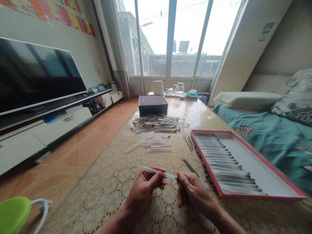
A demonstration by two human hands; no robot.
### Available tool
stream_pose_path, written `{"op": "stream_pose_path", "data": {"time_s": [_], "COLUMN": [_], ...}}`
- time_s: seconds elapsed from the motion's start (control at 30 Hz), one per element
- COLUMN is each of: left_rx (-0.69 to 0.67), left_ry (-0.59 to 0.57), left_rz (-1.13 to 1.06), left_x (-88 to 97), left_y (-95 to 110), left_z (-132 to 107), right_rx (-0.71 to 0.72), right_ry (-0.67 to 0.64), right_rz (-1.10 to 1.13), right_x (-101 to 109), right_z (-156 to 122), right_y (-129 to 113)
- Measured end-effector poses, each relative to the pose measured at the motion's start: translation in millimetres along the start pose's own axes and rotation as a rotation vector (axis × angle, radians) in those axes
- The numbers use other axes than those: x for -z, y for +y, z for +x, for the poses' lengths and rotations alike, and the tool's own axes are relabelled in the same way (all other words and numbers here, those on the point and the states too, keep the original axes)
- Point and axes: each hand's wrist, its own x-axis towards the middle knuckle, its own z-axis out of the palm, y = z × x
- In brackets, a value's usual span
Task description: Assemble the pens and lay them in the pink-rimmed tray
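My left hand (146,188) pinches a clear pen barrel (158,172) held level above the lace-covered table (117,185). My right hand (192,191) grips the barrel's right end, fingers closed round it. A few loose clear barrels (156,144) lie just beyond my hands. Farther back sits a heap of pen parts (158,125). Thin dark refills (190,165) lie beside my right hand. A pink-rimmed tray (265,169) on the right holds a row of assembled pens (224,159).
A dark blue box (152,104) stands behind the heap. A kettle (158,87), glass pot (179,88) and small items crowd the table's far end. A teal-covered bed (273,136) lies right, a TV (36,74) on its stand left, a green object (12,214) at the lower left.
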Motion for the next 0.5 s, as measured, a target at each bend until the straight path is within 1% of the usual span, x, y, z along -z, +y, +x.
{"op": "stream_pose_path", "data": {"time_s": [0.1, 0.13, 0.2, 0.27, 0.3, 0.33, 0.4, 0.43, 0.47, 0.5], "left_rx": [-0.026, -0.039, -0.052, -0.042, -0.026, -0.002, 0.069, 0.11, 0.147, 0.166], "left_ry": [-0.031, -0.044, -0.075, -0.074, -0.046, -0.002, 0.089, 0.111, 0.1, 0.062], "left_rz": [0.049, 0.08, 0.147, 0.188, 0.198, 0.21, 0.26, 0.307, 0.36, 0.424], "left_x": [1.2, 1.6, 2.2, 2.1, 1.4, 0.1, -5.0, -8.9, -13.5, -18.7], "left_y": [-2.0, -2.7, -4.2, -4.9, -4.6, -3.6, 1.6, 6.0, 11.6, 18.4], "left_z": [0.6, 1.2, 3.0, 4.6, 4.7, 3.8, -2.3, -7.3, -13.2, -19.2], "right_rx": [0.222, 0.29, 0.388, 0.446, 0.453, 0.445, 0.403, 0.375, 0.345, 0.318], "right_ry": [0.139, 0.159, 0.145, 0.112, 0.109, 0.133, 0.231, 0.283, 0.327, 0.357], "right_rz": [-0.219, -0.297, -0.411, -0.47, -0.487, -0.498, -0.499, -0.482, -0.45, -0.408], "right_x": [0.6, 0.6, 0.3, 0.6, 1.1, 2.0, 4.5, 5.9, 7.2, 8.5], "right_z": [-4.3, -5.9, -8.0, -8.1, -7.3, -6.1, -3.0, -1.3, 0.2, 1.6], "right_y": [-9.0, -12.0, -15.3, -13.7, -11.2, -8.1, -1.7, 0.9, 2.8, 4.0]}}
